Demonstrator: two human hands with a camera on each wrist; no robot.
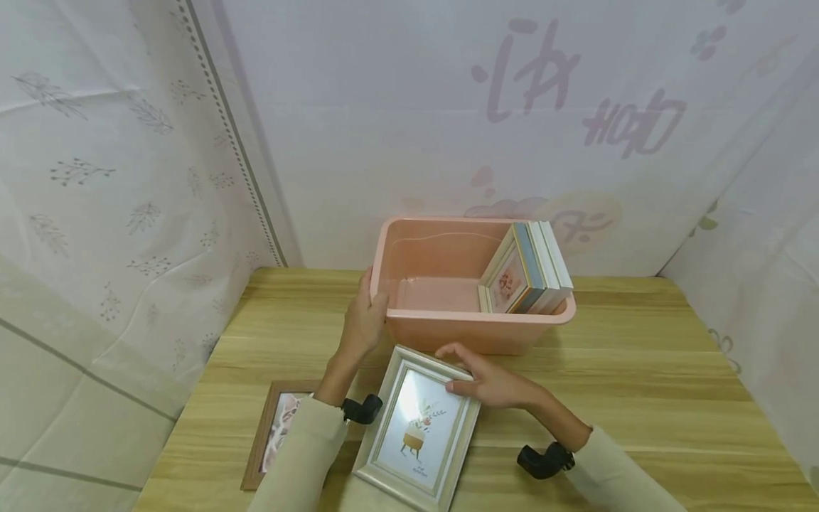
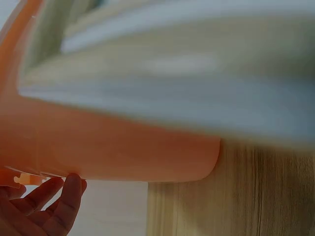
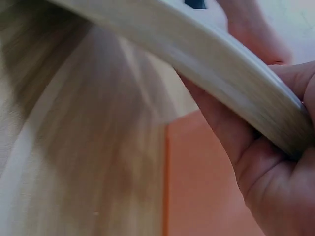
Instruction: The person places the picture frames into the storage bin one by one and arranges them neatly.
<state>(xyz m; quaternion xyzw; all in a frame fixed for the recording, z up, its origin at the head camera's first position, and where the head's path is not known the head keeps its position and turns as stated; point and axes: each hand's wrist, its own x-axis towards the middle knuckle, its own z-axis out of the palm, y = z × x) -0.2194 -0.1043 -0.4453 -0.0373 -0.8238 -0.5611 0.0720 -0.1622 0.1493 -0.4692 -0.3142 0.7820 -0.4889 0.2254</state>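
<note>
In the head view my left hand (image 1: pixel 363 323) grips the left rim of a pink plastic bin (image 1: pixel 461 334). The left wrist view shows those fingers (image 2: pixel 69 204) bent at the bin's edge. My right hand (image 1: pixel 495 382) holds a cream picture frame (image 1: pixel 419 423) by its upper right edge, the thumb over the front. This frame is tilted in front of the bin and bears a potted-plant print. From the right wrist, the frame's edge (image 3: pixel 236 93) lies between thumb and fingers. Several picture frames (image 1: pixel 534 267) stand on edge in the bin's right end.
A brown picture frame (image 1: pixel 259 434) with a floral print lies on the wooden table (image 1: pixel 646 398), partly covered by the left sleeve (image 1: pixel 307 455). Behind the bin hangs a pale printed curtain (image 1: pixel 384 142).
</note>
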